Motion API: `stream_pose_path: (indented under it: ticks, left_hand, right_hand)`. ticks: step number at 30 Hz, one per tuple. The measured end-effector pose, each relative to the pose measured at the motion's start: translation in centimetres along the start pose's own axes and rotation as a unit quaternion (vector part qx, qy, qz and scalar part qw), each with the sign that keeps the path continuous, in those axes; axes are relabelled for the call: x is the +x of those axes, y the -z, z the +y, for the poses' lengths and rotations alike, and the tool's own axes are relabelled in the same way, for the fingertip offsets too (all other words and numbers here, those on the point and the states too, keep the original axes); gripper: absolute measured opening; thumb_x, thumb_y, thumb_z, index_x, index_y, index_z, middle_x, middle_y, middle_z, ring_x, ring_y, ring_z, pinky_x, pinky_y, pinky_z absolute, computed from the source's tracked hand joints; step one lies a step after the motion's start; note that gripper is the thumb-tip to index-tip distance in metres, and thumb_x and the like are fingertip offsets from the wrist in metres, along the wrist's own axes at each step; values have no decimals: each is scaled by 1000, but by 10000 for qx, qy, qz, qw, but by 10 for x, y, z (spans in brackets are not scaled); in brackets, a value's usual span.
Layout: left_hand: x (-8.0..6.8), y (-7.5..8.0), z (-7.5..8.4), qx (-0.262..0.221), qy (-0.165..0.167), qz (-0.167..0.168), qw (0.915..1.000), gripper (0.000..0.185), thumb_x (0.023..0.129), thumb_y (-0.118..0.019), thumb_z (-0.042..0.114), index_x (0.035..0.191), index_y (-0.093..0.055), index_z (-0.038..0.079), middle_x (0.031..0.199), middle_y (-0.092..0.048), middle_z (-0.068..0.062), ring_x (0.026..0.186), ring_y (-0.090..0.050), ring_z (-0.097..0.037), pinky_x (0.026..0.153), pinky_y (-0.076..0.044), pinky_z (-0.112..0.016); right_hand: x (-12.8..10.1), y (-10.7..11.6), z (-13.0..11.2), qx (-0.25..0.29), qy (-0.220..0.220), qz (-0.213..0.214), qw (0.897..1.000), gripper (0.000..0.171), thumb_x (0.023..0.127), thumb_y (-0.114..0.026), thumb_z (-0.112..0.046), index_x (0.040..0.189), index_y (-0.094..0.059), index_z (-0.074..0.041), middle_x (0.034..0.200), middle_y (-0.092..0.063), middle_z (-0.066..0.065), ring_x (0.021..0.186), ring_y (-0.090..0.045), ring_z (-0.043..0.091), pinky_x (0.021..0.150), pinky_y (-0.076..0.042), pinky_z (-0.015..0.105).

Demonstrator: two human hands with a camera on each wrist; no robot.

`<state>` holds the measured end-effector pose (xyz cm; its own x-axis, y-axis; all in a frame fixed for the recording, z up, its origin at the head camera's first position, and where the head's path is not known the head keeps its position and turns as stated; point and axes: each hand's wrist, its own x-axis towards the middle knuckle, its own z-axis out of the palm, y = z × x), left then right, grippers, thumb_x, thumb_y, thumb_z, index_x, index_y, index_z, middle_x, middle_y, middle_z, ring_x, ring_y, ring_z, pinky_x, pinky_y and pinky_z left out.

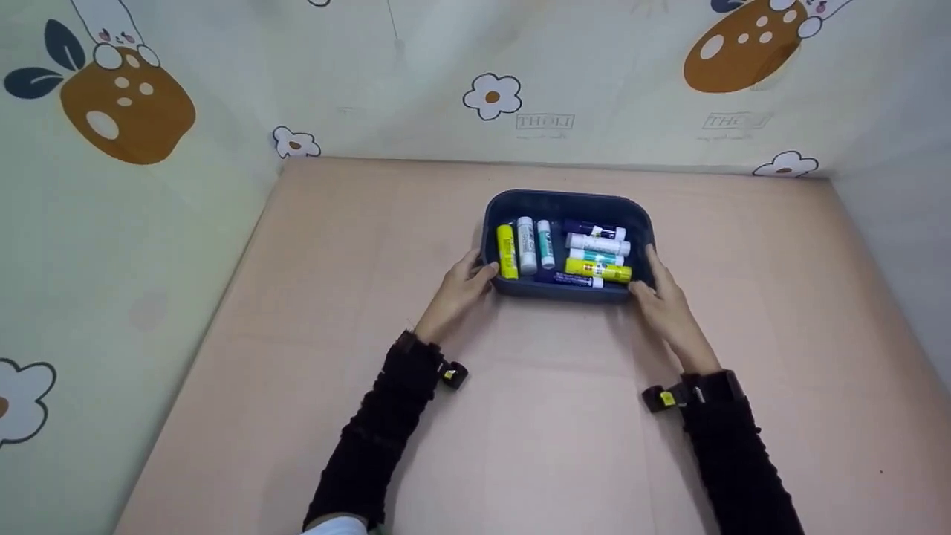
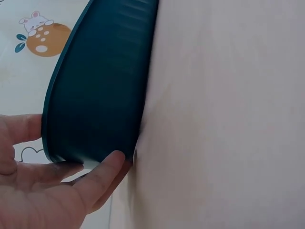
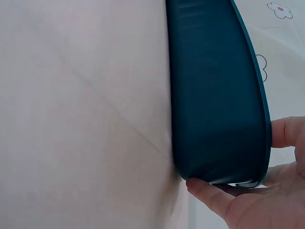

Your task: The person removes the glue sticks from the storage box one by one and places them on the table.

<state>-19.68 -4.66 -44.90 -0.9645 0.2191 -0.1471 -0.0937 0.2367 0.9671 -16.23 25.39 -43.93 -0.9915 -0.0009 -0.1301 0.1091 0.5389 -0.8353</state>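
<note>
One dark-blue bin [image 1: 565, 293], assorted tubes [image 1: 527, 245] inside: your left hand [image 1: 456, 296] and right hand [image 1: 672, 310] grip opposite ends, presumably for balance.

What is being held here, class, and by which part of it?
The dark blue tray: the left grip holds its left end and the right grip its right end, both towards the near corners.

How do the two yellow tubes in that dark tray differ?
The left yellow tube points front to back, while the right yellow tube lies crosswise. The left one lies nearest the tray's left end; the right one lies toward its right end. Both are yellow and lie inside the tray.
</note>
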Motion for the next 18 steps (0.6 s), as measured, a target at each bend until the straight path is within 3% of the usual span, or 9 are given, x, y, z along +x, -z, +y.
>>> stream_pose_path:
  ticks: [5, 12, 18]
  left_hand:
    - [-1, 2, 1, 403, 35, -7, 9992, 44, 95, -48, 21, 135, -43, 2, 125, -57, -17, 108, -58, -24, 86, -50, -32]
    - [-3, 5, 5, 1038, -27, -64, 9946, 42, 93, -52, 21, 129, -47, 0, 124, -58, -18, 114, -56, -27, 97, -44, -36]
    - [-7, 8, 9, 1214, 133, -110, 9925, 36, 89, -55, 21, 119, -52, 1, 115, -62, -15, 101, -58, -24, 89, -47, -35]
  right_hand:
    - [-2, 1, -2, -102, -20, -41, 9999, 68, 93, -40, -13, 150, -3, -11, 155, -3, 17, 143, -5, 34, 114, -13, 49]
    - [-5, 6, -4, -346, -51, -222, 9991, 69, 91, -40, -13, 150, -4, -7, 154, -5, 21, 141, -7, 38, 113, -12, 51]
    - [-8, 12, -6, -590, 17, -444, 9973, 68, 90, -40, -13, 148, -7, -1, 152, -10, 26, 140, -11, 41, 112, -13, 55]
